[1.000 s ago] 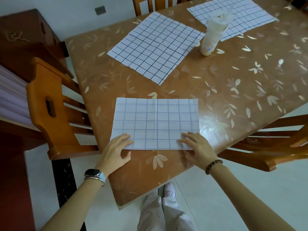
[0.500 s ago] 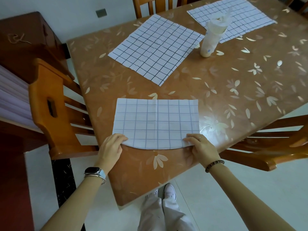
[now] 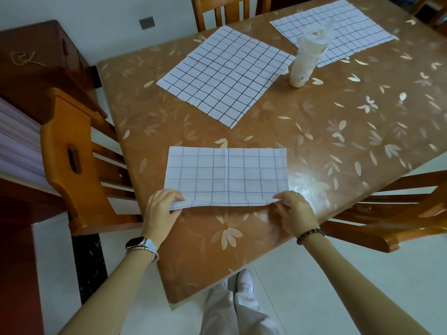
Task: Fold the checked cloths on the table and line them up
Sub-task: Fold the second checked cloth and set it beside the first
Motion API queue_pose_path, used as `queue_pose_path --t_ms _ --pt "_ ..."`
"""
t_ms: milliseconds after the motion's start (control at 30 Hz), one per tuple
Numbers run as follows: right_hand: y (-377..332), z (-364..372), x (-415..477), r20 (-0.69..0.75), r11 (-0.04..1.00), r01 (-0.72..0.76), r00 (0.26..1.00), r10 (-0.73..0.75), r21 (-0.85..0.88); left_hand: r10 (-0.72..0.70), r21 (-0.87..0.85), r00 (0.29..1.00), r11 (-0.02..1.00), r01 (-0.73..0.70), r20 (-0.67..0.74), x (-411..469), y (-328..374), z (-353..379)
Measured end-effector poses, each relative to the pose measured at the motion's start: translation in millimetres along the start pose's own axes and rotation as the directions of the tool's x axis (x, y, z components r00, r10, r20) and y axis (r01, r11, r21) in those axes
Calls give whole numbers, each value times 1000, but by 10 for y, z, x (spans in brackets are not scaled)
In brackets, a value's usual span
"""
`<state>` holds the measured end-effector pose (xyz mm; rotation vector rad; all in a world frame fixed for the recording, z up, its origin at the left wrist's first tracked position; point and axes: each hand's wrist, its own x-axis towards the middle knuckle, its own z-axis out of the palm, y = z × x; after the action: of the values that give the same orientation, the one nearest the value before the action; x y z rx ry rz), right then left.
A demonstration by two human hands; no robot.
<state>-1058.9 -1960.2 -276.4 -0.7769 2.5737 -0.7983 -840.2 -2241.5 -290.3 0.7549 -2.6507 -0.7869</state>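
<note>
Near checked cloth: folded in half, lying at the front of the tabletop. Its near edge is lifted a little.
Left hand: pinches the near left corner of this cloth.
Right hand: pinches the near right corner.
Middle checked cloth: lies flat and open farther back, apart from the near one.
Far checked cloth: lies flat at the back right, partly behind the bottle.
Bottle: stands up between the two open cloths.
Wooden chair: stands at the left side of the tabletop.
</note>
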Motion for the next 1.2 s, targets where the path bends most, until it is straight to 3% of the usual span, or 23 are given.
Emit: queue_pose_path --t_ms 233,367,567,700,933,1200 --pt "69 -92 -113 35 998 -31 999 32 -48 -24 -157 998 987 32 50 -164 35 -161" --pt "140 -124 -170 26 999 -39 999 39 9 -29 -218 998 975 42 61 -271 36 -221" --pt "144 -183 -197 -81 992 1 997 10 127 -242 -399 970 886 235 35 -320 44 -241" --pt "133 -188 -146 -51 964 -117 990 133 240 -393 -530 919 773 348 29 -299 53 -226" --pt "-7 -136 88 -57 951 -182 978 202 249 -495 -529 869 737 420 0 -147 60 -157" --pt "-104 -4 364 -59 920 -326 937 346 219 -498 -452 860 795 405 -106 85 -23 30"
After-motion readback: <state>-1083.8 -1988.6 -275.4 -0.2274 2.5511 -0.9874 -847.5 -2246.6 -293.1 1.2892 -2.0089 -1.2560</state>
